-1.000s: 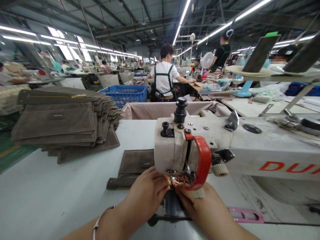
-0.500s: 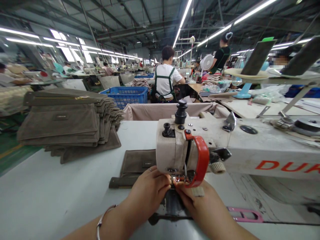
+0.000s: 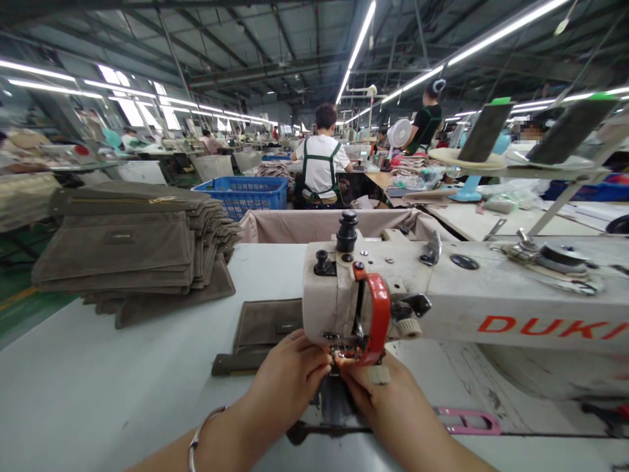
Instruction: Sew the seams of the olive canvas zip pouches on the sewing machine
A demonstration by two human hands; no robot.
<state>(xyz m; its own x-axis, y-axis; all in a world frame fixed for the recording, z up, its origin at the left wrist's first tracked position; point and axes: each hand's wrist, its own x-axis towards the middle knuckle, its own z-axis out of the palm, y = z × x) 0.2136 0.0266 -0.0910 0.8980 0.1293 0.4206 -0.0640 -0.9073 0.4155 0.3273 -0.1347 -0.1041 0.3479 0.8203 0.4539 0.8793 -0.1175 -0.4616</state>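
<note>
A grey-brown fabric bag piece (image 3: 260, 320) with a small label and a zip edge lies under the head of the sewing machine (image 3: 327, 295). My left hand (image 3: 287, 370) is closed, its thumb and fingers pinching the near edge of that piece just left of the needle. Opposite it, my right hand (image 3: 381, 393) is closed too, fingertips at the same edge beside the presser foot, partly behind the red guard (image 3: 378, 314). The two sets of fingertips nearly meet. The machine head hides the rest of the piece.
A stack of matching bag pieces (image 3: 118, 246) stands at the table's left. Pink scissors or snips handle (image 3: 472, 421) lies right of my right arm. Behind the machine are a cloth-lined bin (image 3: 295, 226), a blue basket (image 3: 246, 196) and a seated person (image 3: 322, 160). Thread cones (image 3: 486, 131) stand at right.
The camera view has turned slightly right and up, so the machine appears a little further left and lower. Both hands keep their pinch by the needle; the bag piece has hardly moved.
</note>
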